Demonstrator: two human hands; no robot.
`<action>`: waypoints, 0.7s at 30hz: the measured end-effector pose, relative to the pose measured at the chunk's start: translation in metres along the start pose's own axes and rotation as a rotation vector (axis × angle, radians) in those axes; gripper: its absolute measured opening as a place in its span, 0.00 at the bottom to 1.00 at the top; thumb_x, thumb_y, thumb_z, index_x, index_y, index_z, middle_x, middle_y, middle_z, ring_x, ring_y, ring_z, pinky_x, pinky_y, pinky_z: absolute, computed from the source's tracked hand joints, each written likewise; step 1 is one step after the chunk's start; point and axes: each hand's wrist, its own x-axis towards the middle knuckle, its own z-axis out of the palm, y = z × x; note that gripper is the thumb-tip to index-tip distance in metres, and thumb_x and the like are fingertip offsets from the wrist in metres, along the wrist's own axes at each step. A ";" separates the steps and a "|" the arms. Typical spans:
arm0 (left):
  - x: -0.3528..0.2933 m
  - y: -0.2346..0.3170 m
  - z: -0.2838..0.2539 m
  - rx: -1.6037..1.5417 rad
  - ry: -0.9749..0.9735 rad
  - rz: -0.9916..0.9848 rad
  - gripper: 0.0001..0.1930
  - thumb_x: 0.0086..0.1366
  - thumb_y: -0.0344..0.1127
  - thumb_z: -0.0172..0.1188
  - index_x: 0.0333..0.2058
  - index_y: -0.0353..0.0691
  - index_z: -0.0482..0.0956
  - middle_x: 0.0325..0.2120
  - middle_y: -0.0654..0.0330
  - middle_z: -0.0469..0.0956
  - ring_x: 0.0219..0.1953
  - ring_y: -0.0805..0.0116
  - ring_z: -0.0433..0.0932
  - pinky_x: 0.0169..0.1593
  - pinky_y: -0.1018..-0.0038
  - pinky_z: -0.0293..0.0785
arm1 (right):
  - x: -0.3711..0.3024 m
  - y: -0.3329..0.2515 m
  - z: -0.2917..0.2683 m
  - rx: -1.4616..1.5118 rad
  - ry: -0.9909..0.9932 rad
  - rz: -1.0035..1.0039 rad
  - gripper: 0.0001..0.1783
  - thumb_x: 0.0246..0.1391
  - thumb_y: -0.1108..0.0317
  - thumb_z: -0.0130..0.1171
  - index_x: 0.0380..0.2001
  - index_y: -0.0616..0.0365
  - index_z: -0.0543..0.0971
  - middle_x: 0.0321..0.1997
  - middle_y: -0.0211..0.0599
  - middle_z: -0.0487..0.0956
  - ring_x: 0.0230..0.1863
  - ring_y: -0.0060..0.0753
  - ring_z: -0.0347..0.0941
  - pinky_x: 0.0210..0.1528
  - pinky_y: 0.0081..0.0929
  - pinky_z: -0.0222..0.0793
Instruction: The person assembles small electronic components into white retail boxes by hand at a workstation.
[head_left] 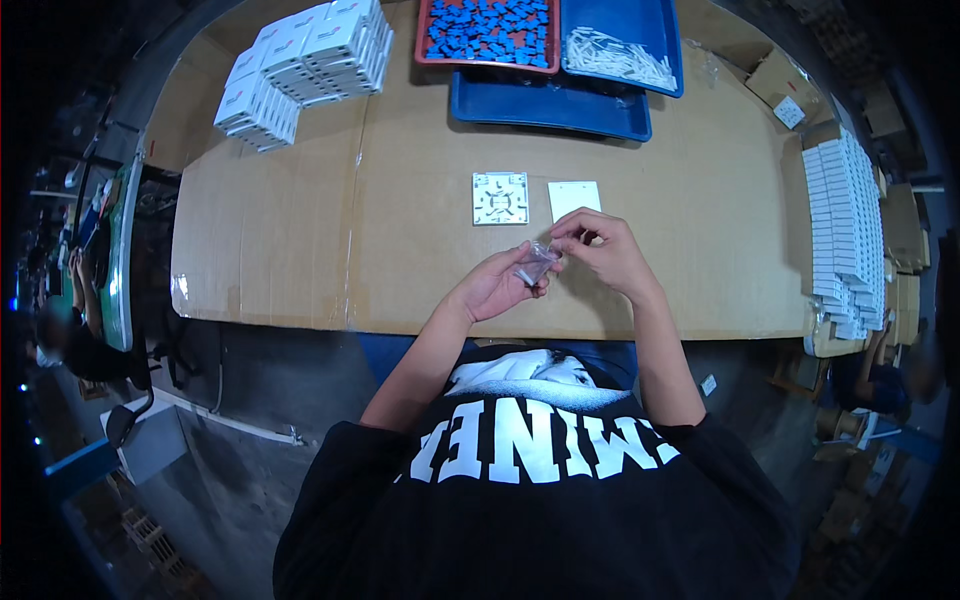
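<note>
A small clear plastic bag (535,265) is held up near the table's front edge. My left hand (497,285) grips it from the left, palm turned up. At its upper right side, my right hand (600,250) pinches the bag's edge with thumb and fingertips. What the bag contains is too small to make out. Just beyond my hands lies a square white plastic tray (483,213) with moulded inner parts facing up. A flat white square cover (574,196) lies to its right, partly behind my right hand.
A blue tray (550,118) stands at the back under a red tray (432,52) of blue clips and a blue tray of white sticks (610,55). White boxes (300,55) are stacked back left, more white boxes (842,225) at right. Other people work at both sides.
</note>
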 end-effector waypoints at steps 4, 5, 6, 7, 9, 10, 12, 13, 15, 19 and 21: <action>-0.002 0.002 0.004 0.034 0.011 0.012 0.23 0.80 0.51 0.45 0.60 0.39 0.72 0.49 0.55 0.81 0.41 0.69 0.80 0.50 0.68 0.75 | 0.006 -0.015 0.003 -0.076 -0.161 -0.035 0.06 0.54 0.76 0.67 0.36 0.65 0.85 0.43 0.35 0.84 0.36 0.26 0.79 0.41 0.25 0.74; -0.003 0.002 0.004 0.038 0.006 0.011 0.23 0.80 0.50 0.46 0.61 0.39 0.72 0.49 0.55 0.81 0.41 0.69 0.80 0.50 0.69 0.74 | 0.008 -0.012 0.002 -0.078 -0.165 -0.034 0.06 0.54 0.76 0.67 0.36 0.65 0.85 0.43 0.35 0.84 0.36 0.26 0.79 0.41 0.25 0.74; -0.002 0.002 0.004 0.034 0.006 0.013 0.23 0.80 0.50 0.46 0.61 0.39 0.72 0.49 0.55 0.81 0.41 0.69 0.80 0.50 0.69 0.74 | 0.011 -0.008 0.000 -0.092 -0.215 -0.048 0.05 0.54 0.77 0.67 0.35 0.65 0.85 0.45 0.37 0.84 0.39 0.27 0.79 0.43 0.26 0.75; -0.002 0.003 0.004 0.042 0.022 0.007 0.23 0.80 0.50 0.47 0.59 0.37 0.73 0.48 0.55 0.81 0.40 0.69 0.79 0.50 0.69 0.74 | 0.013 -0.008 -0.001 -0.104 -0.264 -0.063 0.05 0.55 0.77 0.66 0.35 0.66 0.86 0.48 0.38 0.84 0.41 0.28 0.80 0.45 0.27 0.76; -0.002 0.002 0.004 0.049 0.036 -0.001 0.24 0.79 0.50 0.49 0.58 0.35 0.75 0.48 0.55 0.82 0.40 0.70 0.79 0.49 0.70 0.74 | 0.014 -0.010 -0.001 -0.080 -0.309 0.001 0.05 0.54 0.78 0.66 0.35 0.66 0.86 0.49 0.39 0.83 0.42 0.29 0.80 0.48 0.29 0.77; -0.003 0.003 0.004 0.064 0.048 -0.004 0.24 0.79 0.50 0.50 0.57 0.34 0.75 0.47 0.55 0.81 0.40 0.70 0.79 0.49 0.70 0.74 | 0.014 -0.012 -0.001 -0.056 -0.350 0.062 0.06 0.54 0.78 0.65 0.36 0.66 0.86 0.50 0.39 0.83 0.44 0.31 0.81 0.50 0.31 0.77; -0.003 0.002 0.003 0.080 0.057 -0.008 0.24 0.79 0.50 0.51 0.56 0.33 0.76 0.45 0.56 0.81 0.40 0.70 0.79 0.49 0.71 0.74 | 0.014 -0.012 -0.003 -0.063 -0.388 0.071 0.06 0.55 0.77 0.65 0.37 0.66 0.86 0.50 0.39 0.83 0.44 0.30 0.81 0.51 0.30 0.77; -0.003 0.001 0.000 0.104 0.048 -0.009 0.23 0.79 0.49 0.50 0.56 0.34 0.75 0.46 0.56 0.81 0.40 0.69 0.78 0.50 0.70 0.74 | 0.015 -0.012 -0.003 -0.069 -0.431 0.077 0.07 0.57 0.77 0.64 0.38 0.66 0.86 0.50 0.39 0.83 0.45 0.30 0.81 0.52 0.29 0.77; -0.003 -0.001 -0.004 0.128 0.038 -0.007 0.22 0.79 0.48 0.50 0.57 0.34 0.74 0.47 0.55 0.80 0.41 0.68 0.78 0.50 0.70 0.73 | 0.014 -0.007 -0.002 -0.099 -0.454 0.020 0.09 0.59 0.75 0.62 0.40 0.66 0.86 0.50 0.41 0.84 0.42 0.31 0.81 0.49 0.29 0.77; -0.002 0.001 0.003 0.072 0.007 0.004 0.21 0.79 0.48 0.50 0.57 0.38 0.74 0.44 0.57 0.79 0.42 0.67 0.78 0.51 0.69 0.73 | 0.011 -0.002 0.005 -0.070 -0.417 -0.003 0.14 0.67 0.67 0.57 0.45 0.67 0.85 0.49 0.44 0.85 0.38 0.32 0.81 0.47 0.30 0.77; -0.002 0.001 0.005 0.052 0.011 0.010 0.20 0.79 0.49 0.49 0.57 0.39 0.74 0.43 0.58 0.79 0.42 0.67 0.78 0.51 0.69 0.73 | 0.008 -0.012 0.008 -0.059 -0.413 0.076 0.17 0.69 0.64 0.55 0.46 0.68 0.85 0.47 0.44 0.85 0.38 0.33 0.81 0.47 0.30 0.77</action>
